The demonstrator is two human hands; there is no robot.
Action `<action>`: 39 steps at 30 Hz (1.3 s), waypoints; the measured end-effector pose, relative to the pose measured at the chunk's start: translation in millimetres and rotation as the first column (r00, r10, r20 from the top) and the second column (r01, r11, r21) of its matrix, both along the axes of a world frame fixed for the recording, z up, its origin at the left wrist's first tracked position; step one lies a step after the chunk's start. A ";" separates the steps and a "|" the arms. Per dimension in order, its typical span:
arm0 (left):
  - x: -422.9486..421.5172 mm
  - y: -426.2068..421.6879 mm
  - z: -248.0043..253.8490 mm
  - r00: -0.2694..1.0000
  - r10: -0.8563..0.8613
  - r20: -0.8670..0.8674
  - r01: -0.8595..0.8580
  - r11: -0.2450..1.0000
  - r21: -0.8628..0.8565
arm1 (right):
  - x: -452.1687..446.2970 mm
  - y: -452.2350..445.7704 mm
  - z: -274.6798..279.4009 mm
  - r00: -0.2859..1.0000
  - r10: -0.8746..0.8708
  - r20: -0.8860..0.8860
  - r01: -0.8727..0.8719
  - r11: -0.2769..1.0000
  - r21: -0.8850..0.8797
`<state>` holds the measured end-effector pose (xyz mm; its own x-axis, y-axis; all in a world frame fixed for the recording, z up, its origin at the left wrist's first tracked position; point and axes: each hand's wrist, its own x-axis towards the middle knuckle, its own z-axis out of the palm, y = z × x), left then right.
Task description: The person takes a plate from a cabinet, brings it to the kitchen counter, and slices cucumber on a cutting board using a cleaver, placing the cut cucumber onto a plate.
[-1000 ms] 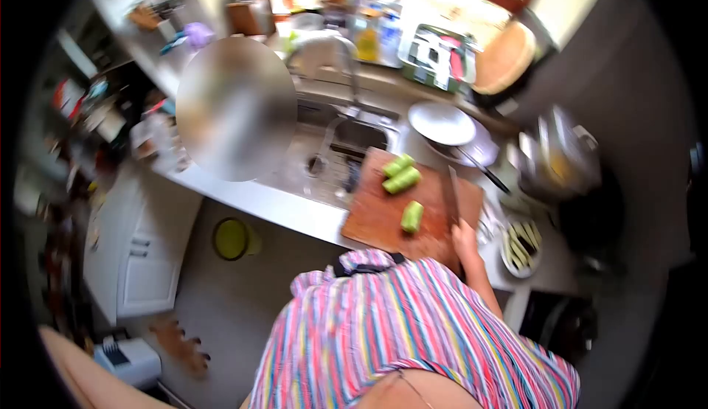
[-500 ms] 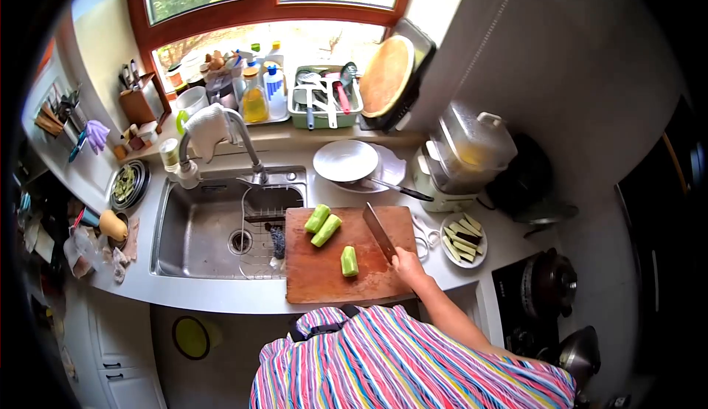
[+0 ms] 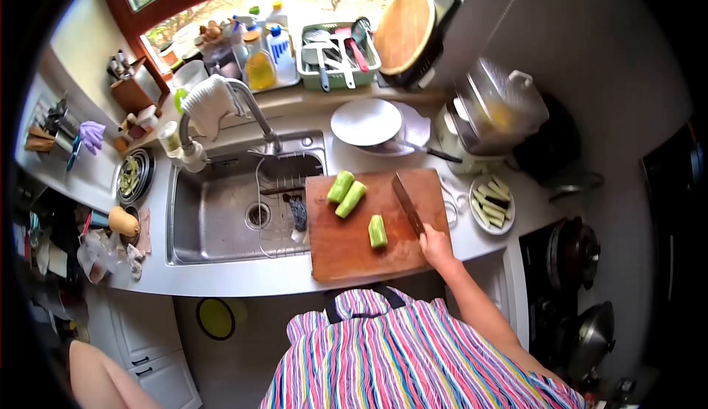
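Left arm [image 3: 103, 381] reappeared — right fingers [image 3: 426, 238] grip knife [image 3: 408, 205] near bare board edge [image 3: 435, 196].

The place is a home kitchen, shown by the steel sink [image 3: 212, 221], wooden cutting board [image 3: 343, 250], knife block [image 3: 138, 88] and stove [image 3: 537, 259].

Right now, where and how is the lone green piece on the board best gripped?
Probably across the middle of the green piece, on its long sides, coming from the left: it lies front to back, with the knife on its right.
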<state>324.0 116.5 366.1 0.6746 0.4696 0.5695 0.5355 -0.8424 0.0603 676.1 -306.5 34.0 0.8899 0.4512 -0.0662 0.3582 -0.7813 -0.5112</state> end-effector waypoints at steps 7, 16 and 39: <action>94.4 -79.6 67.2 0.850 -0.356 0.388 0.254 0.923 0.291 | -6.9 -9.7 11.5 1.000 0.000 0.029 0.000 1.000 -0.015; 279.1 -227.9 -300.9 0.923 -0.295 -0.246 0.008 0.656 -0.755 | 23.3 -54.6 27.3 0.987 0.152 -0.044 -0.152 0.988 -0.013; 320.7 -281.2 -353.5 0.828 -0.482 0.287 0.561 0.701 -0.440 | 54.2 -71.6 25.0 0.894 0.433 -0.110 -0.436 0.900 -0.001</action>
<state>644.7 -164.7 12.6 0.8283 0.3031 0.4713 -0.0285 -0.8172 0.5756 730.4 -378.2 59.0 0.5927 0.7885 -0.1643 0.6108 -0.5730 -0.5464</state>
